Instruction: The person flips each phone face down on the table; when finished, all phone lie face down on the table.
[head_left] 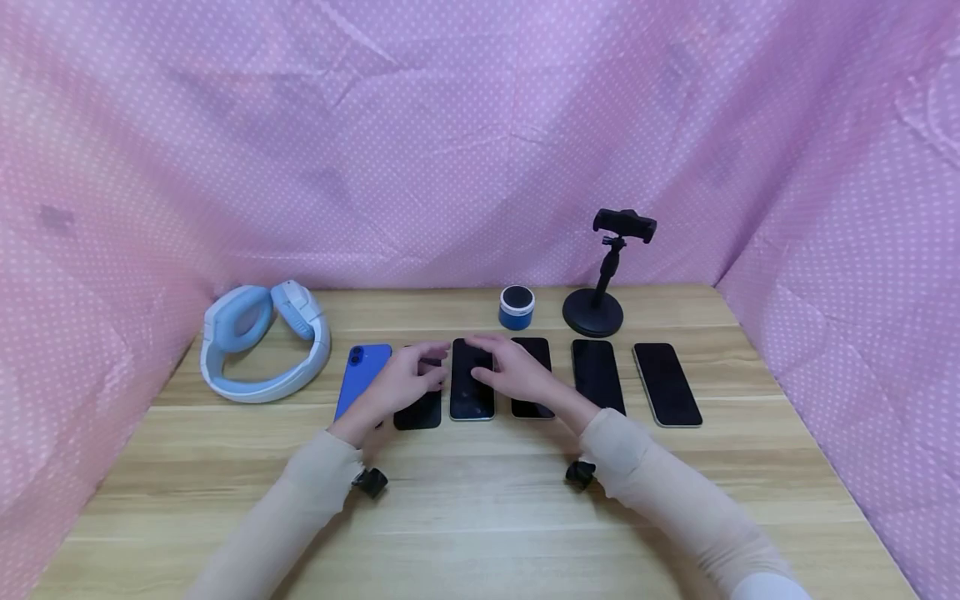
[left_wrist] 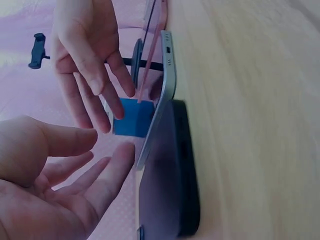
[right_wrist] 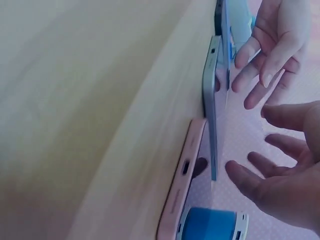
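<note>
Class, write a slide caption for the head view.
Left hand and right hand hover above a row of six phones, with headphones to the left.

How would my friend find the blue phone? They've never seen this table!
On the wooden table, six phones lie in a row. The blue phone is at the end nearest the headphones. Its bright blue back, with camera lenses, faces up; the others look dark.

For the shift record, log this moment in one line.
left hand: empty | right hand: empty | between hands in head view: black-screened, silver-edged rectangular phone | phone: flat on pale woodgrain tabletop
</note>
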